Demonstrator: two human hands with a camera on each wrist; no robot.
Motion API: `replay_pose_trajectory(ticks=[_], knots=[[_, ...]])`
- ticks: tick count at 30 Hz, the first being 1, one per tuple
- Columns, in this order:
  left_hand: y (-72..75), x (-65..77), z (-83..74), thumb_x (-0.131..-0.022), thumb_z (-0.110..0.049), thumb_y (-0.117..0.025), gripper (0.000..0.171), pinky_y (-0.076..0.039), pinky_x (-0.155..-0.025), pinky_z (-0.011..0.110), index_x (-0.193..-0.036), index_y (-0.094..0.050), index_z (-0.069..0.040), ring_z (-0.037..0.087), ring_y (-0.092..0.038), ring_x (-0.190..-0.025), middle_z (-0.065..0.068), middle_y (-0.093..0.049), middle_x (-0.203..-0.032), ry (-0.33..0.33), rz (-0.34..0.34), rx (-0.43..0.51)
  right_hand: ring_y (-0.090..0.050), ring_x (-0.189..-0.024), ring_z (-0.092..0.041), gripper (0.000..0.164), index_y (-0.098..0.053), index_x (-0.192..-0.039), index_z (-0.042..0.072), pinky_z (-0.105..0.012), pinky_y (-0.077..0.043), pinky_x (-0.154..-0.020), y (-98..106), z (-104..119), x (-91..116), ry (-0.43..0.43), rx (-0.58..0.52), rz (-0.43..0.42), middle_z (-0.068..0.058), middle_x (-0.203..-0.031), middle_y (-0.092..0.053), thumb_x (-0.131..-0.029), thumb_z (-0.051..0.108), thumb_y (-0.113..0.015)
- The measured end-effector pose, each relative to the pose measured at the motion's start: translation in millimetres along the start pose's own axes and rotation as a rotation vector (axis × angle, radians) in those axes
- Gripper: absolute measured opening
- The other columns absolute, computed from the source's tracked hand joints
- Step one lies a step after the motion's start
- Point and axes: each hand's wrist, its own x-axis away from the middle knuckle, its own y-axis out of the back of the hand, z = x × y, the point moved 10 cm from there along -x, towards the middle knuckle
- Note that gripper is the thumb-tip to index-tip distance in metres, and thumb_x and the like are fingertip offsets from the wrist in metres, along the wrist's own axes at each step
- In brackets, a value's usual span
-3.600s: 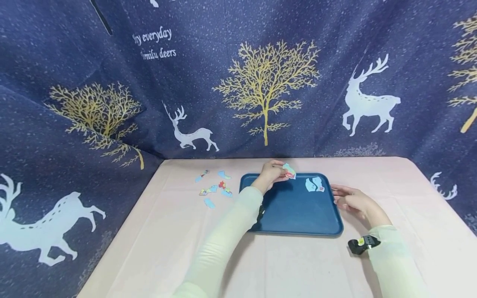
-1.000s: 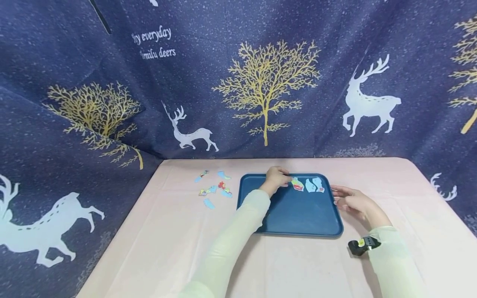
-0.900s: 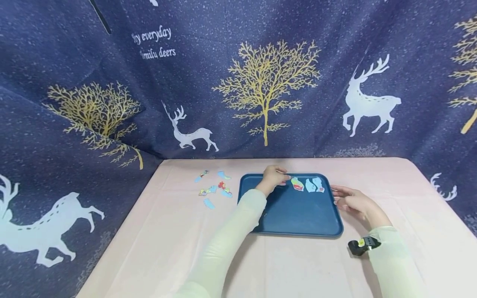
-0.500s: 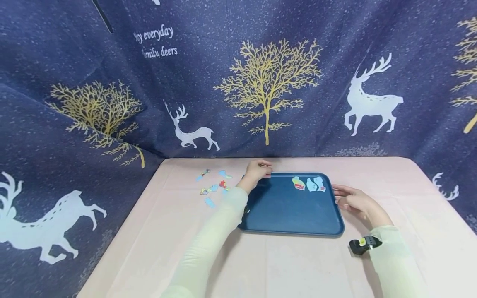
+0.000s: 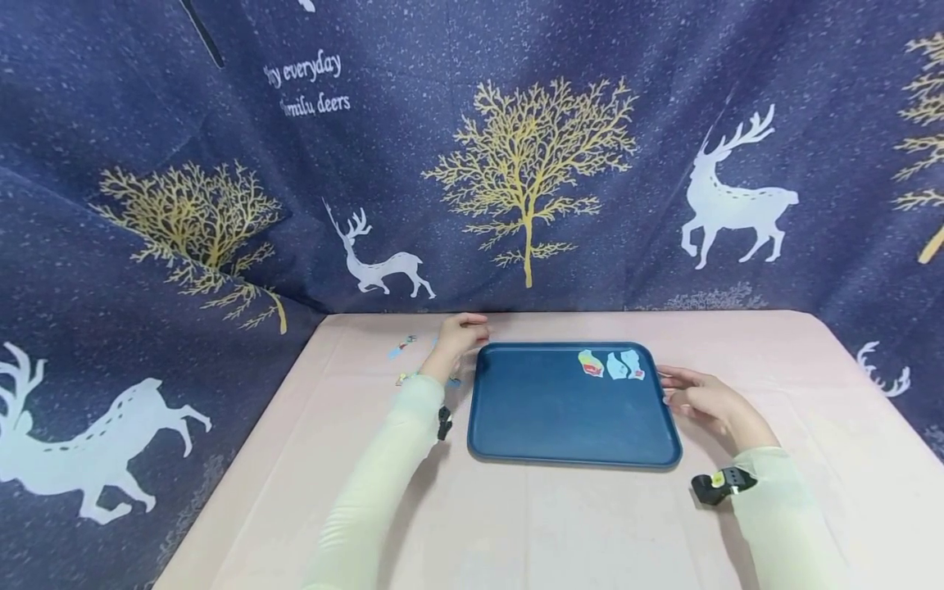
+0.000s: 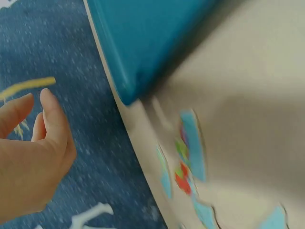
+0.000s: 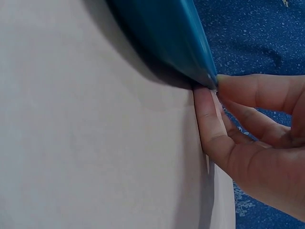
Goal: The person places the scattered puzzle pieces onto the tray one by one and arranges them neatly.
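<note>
A dark blue tray point(image 5: 568, 410) lies on the table. Near its far right corner sit three puzzle pieces: a red, yellow and green one point(image 5: 592, 365) and two light blue ones, left point(image 5: 615, 366) and right point(image 5: 633, 365). My right hand point(image 5: 704, 399) holds the tray's right rim, thumb and forefinger at the edge in the right wrist view. Left of the tray, my left hand point(image 5: 460, 334) hovers with loosely bent fingers and nothing in them. Colourful loose pieces point(image 6: 193, 143) lie beneath that hand and wrist, several partly hidden by it in the head view.
The table point(image 5: 575, 524) has a pale pink cloth. A dark blue curtain point(image 5: 627, 164) printed with deer and golden trees hangs right behind it. A loose piece point(image 5: 402, 347) lies at the far left of the table.
My left hand has set the red, yellow and green piece on the tray beside the light blue ones, let go, and moved left off the tray. The right hand stays put.
</note>
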Motion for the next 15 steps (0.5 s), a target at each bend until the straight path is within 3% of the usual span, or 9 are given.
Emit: replay_pose_trajectory(ticks=[7, 15], knots=[[39.4, -0.8, 15.0, -0.09, 0.002, -0.061, 0.034, -0.053, -0.095, 0.043, -0.124, -0.058, 0.006, 0.04, -0.061, -0.109, 0.027, -0.06, -0.121, 0.023, -0.053, -0.046, -0.055, -0.093, -0.005, 0.08, -0.013, -0.149, -0.009, -0.021, -0.055, -0.08, -2, 2, 1, 0.011, 0.0, 0.013, -0.032, -0.139, -0.034, -0.078, -0.014, -0.05], [72.0, 4.0, 34.1, -0.092, 0.001, -0.06, 0.038, -0.053, -0.095, 0.041, -0.129, -0.054, 0.007, 0.04, -0.06, -0.109, 0.024, -0.06, -0.117, 0.056, -0.073, -0.105, -0.055, -0.095, -0.006, 0.081, -0.015, -0.149, -0.008, -0.021, -0.055, -0.075, -1, 2, 2, -0.001, 0.027, 0.008, -0.034, -0.144, -0.029, -0.077, -0.013, -0.051]])
